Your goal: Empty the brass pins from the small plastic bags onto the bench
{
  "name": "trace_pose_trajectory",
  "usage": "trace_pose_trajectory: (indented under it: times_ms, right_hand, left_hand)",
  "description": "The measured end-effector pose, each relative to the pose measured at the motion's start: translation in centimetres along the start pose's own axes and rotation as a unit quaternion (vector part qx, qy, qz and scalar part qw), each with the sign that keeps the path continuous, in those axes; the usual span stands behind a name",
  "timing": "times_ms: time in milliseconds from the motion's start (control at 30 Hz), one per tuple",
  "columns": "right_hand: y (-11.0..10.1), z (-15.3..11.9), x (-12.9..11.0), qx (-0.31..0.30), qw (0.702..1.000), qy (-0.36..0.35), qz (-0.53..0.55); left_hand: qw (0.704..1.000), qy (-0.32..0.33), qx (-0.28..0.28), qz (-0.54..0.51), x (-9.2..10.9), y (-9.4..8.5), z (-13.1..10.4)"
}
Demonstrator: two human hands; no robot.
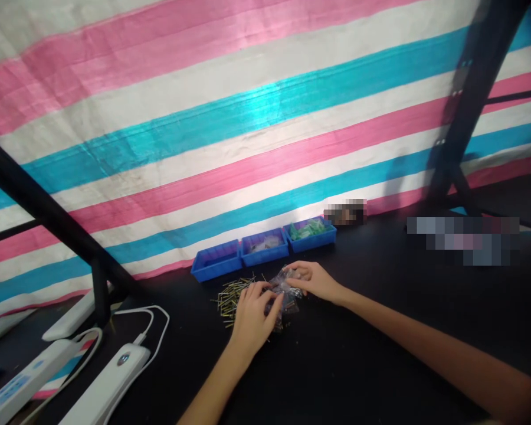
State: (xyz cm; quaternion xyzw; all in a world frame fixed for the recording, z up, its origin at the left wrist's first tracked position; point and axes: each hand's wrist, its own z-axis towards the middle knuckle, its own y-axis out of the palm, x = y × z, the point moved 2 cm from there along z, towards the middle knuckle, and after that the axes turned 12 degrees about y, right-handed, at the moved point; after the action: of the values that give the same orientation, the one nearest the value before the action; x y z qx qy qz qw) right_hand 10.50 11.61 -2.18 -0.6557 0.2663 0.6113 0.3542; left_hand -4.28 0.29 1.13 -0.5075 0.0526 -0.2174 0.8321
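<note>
On the black table lies a loose pile of thin yellowish and silvery sticks (230, 300). My left hand (255, 313) rests over the pile's right side, fingers bent and thumb stretched toward the clear plastic bags; what its fingertips hold, if anything, is hidden. Several crumpled clear bags (288, 289) lie between my hands, with small shiny pieces in them. My right hand (312, 280) pinches the clear plastic at its right edge, thumb and fingers together. Behind the hands stand three blue bins: the left bin (216, 268) shows nothing inside, the middle bin (265, 252) holds clear packets, the right bin (313, 238) green ones.
A white power bank (110, 383) with a cable lies at the front left, beside a power strip (26, 378). Black frame legs stand left and right (469, 118) before a striped sheet (248, 118). Blurred-out items sit at the back right.
</note>
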Motion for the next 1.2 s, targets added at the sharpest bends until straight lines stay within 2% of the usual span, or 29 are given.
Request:
trace_pose_trajectory:
  times_ms: [100, 267, 500, 800, 1000, 1067, 1200]
  right_hand:
    - [0.1, -0.1, -0.3, 0.001, 1.0, 0.016, -0.008]
    - [0.2, 0.0, -0.4, -0.023, 1.0, 0.004, -0.019]
    - [0.2, 0.0, -0.2, -0.013, 0.998, -0.002, -0.06]
    - [-0.2, -0.1, 0.0, 0.085, 0.994, -0.008, -0.064]
    - [-0.4, -0.6, -0.6, 0.142, 0.988, -0.056, -0.028]
    - [0.0, -0.7, -0.7, 0.135, 0.99, -0.045, -0.005]
    - [1.4, -0.9, -0.5, 0.057, 0.997, 0.001, 0.049]
  left_hand:
    - [1.0, -0.008, 0.016, -0.002, 0.0, 0.0, -0.1]
    - [1.0, -0.003, 0.008, -0.008, 0.6, 0.1, -0.1]
    - [1.0, -0.015, 0.016, 0.011, 0.7, 0.0, -0.1]
    - [0.999, -0.027, 0.028, 0.011, 0.2, 0.2, -0.1]
    - [0.999, -0.04, 0.035, -0.012, 0.4, 0.1, 0.0]
    - [0.998, -0.047, 0.041, -0.026, 0.4, 0.0, 0.0]
    - [0.997, -0.05, 0.04, -0.047, 0.2, 0.1, -0.1]
